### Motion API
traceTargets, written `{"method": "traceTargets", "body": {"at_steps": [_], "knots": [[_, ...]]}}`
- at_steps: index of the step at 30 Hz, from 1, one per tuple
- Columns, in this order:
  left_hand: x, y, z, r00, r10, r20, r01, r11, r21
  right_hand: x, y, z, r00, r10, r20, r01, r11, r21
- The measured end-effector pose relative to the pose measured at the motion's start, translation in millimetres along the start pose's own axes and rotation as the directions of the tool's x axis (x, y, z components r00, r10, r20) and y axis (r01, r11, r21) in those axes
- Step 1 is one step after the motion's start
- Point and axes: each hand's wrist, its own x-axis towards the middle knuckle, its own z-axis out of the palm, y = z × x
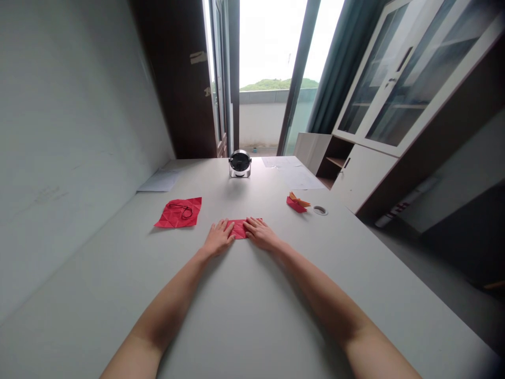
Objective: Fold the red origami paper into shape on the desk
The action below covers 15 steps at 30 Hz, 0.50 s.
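Note:
A folded piece of red paper [239, 230] lies flat on the white table [236, 305] in front of me. My left hand [219, 237] rests on its left end, fingers stretched out and palm down. Over its right end lies my right hand [261, 233], also flat with the fingers extended. Both hands cover the paper's ends, so only its middle strip and a bit of the far edge show. To the left is a creased red paper sheet [185, 218] with a thin dark cord loop [187, 211] on top.
At the right sit a red and orange folded paper boat [297, 202] and a roll of tape [320, 210]. A round black device on a metal stand [240, 163] stands at the far end. White sheets [302, 178] lie at the far right, more papers [160, 180] by the left wall.

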Motion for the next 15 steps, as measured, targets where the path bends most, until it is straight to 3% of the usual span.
{"method": "traceTargets", "body": {"at_steps": [6, 15], "knots": [[2, -3, -0.1, 0.995, -0.095, -0.029, 0.095, 0.995, -0.018, 1, 2, 2, 0.999, 0.040, -0.005, -0.040, 0.999, -0.014], [1, -8, -5.1, 0.960, -0.217, -0.175, 0.213, 0.976, -0.044, 2, 21, 8, 0.971, 0.236, -0.050, -0.238, 0.970, -0.041]]}}
